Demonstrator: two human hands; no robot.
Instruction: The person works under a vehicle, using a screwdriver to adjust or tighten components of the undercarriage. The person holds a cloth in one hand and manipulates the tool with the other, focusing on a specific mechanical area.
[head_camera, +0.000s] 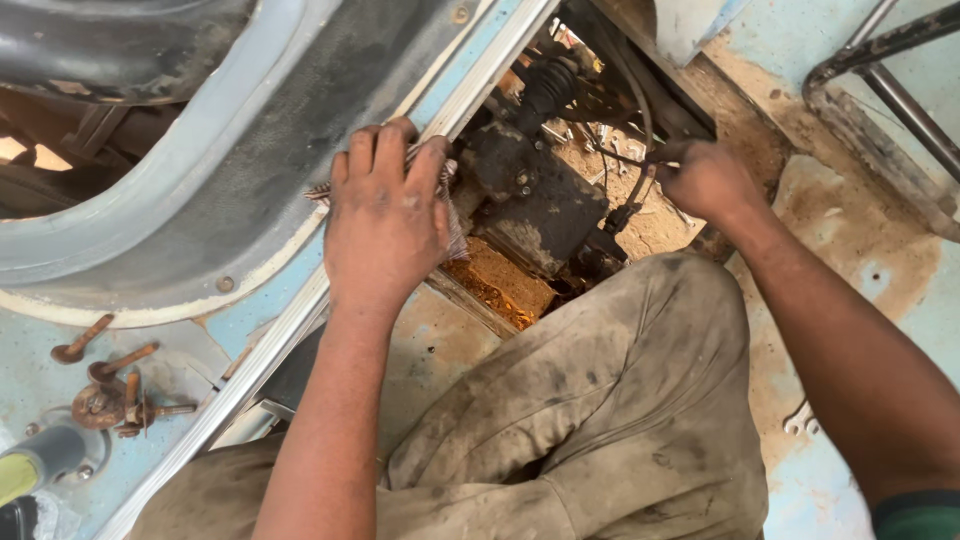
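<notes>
Several rusty bolts (110, 385) loose on blue floor at far left. Left hand (388, 215) flat, fingers spread, pressing rag (450, 215) beside greasy black housing (535, 195) in floor opening; keep steady. Right hand (708, 180) closed on cable (640, 165); pull gently, avoid kinking.

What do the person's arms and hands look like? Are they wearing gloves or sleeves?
No gloves: the bare left hand and bare right hand are smudged with dark grease. The forearms are uncovered; only a dark green sleeve edge shows on the right arm.

Left hand (385, 225) flat on a striped rag (452, 215) beside the greasy black housing (535, 200), right hand (705, 180) closed around a thin cable (640, 155).
</notes>
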